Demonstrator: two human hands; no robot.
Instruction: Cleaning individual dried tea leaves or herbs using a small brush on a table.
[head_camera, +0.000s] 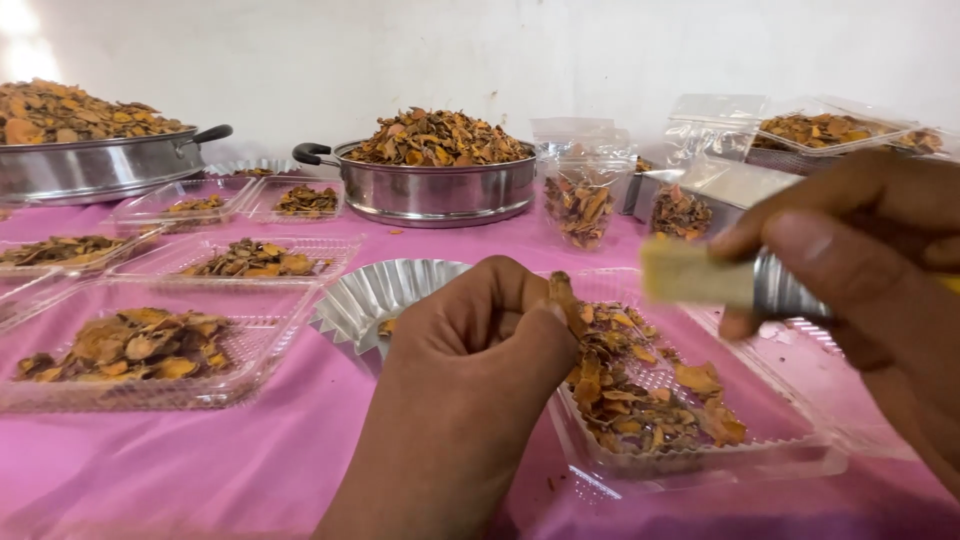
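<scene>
Left hand (480, 320) pinching a dry chip (562, 292) over the clear tray (700, 455), right hand (860, 250) squeezed around a glue stick (720, 280), ready to dab.

Clear filled pouches (580, 195), perhaps zip-sealed

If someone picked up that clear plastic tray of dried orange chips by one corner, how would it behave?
The clear plastic tray looks thin-walled, so it would probably flex or sag if lifted by one corner. The dried chips lie loose and heaped, so they would likely slide or spill if it tilts. They look thin and curled, so the load is probably light and brittle. The left hand pinches one chip.
</scene>
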